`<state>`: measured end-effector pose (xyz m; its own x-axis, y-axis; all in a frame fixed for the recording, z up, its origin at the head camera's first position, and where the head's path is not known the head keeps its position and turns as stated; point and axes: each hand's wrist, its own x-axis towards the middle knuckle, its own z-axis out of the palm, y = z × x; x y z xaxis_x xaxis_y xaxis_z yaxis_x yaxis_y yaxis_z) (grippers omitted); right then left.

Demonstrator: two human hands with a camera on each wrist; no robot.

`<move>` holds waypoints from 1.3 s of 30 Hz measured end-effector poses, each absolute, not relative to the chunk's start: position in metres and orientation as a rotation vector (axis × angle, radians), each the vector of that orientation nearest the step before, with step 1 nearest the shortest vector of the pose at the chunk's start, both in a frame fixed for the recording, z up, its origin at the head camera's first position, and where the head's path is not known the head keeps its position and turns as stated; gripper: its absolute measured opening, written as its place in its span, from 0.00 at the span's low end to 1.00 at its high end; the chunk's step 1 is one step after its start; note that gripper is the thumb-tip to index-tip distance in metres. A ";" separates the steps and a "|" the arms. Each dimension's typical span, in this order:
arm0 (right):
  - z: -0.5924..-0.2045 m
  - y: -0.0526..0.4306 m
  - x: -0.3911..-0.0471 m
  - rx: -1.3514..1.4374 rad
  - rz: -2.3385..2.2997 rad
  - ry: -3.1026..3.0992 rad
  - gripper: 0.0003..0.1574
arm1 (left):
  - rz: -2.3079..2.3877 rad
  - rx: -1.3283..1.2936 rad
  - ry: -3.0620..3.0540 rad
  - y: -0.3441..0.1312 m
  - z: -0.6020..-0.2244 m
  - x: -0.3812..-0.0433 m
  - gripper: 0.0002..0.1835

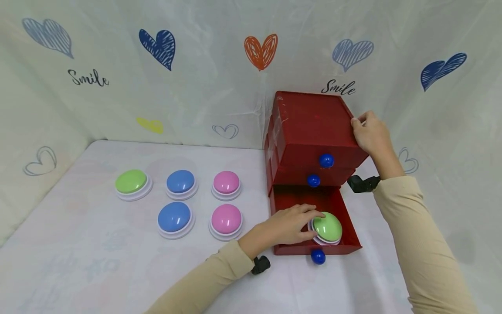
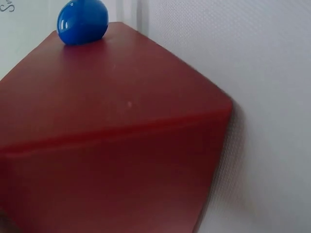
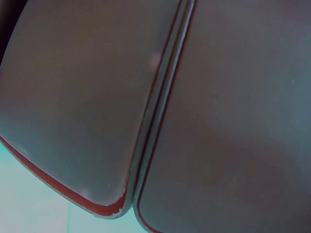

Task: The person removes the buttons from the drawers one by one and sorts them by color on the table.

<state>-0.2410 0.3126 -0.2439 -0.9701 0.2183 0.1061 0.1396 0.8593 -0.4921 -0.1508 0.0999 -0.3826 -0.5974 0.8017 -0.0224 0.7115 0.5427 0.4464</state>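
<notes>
In the head view a red drawer cabinet (image 1: 315, 117) stands with its bottom drawer (image 1: 286, 249) pulled out. A green domed push light (image 1: 328, 227) on a white base lies in that drawer. My left hand (image 1: 288, 224) reaches over the drawer's left side, fingers extended, index finger on the dome and thumb by its left edge. My right hand (image 1: 372, 133) holds the cabinet's upper right edge, thumb on top; its other fingers are partly hidden. The left wrist view has the drawer front (image 2: 116, 82) and its blue knob (image 2: 82, 22); the right wrist view, the cabinet side (image 3: 77, 97).
Left of the cabinet, on the white table (image 1: 98, 261), sit another green push light (image 1: 131, 181), two blue ones (image 1: 180, 181) and two pink ones (image 1: 226, 182). The upper two drawers are closed, with blue knobs (image 1: 326, 161). Behind hangs a heart-printed curtain (image 1: 211, 87).
</notes>
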 end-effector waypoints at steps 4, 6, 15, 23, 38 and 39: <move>-0.245 0.312 -0.241 -0.280 0.738 -2.876 0.34 | 0.566 1.295 2.514 0.102 -0.383 -0.149 0.30; -0.245 0.312 -0.241 -0.280 0.737 -2.876 0.34 | 0.557 1.301 2.494 0.103 -0.383 -0.149 0.31; -0.245 0.310 -0.241 -0.269 0.735 -2.875 0.34 | 0.520 1.320 2.463 0.111 -0.389 -0.151 0.32; -0.246 0.311 -0.242 -0.269 0.741 -2.874 0.34 | 0.491 1.368 2.474 0.116 -0.395 -0.155 0.32; -0.245 0.313 -0.242 -0.282 0.735 -2.879 0.35 | 0.486 1.354 2.477 0.127 -0.395 -0.158 0.32; -0.245 0.313 -0.242 -0.281 0.734 -2.878 0.35 | 0.483 1.356 2.477 0.128 -0.395 -0.159 0.32</move>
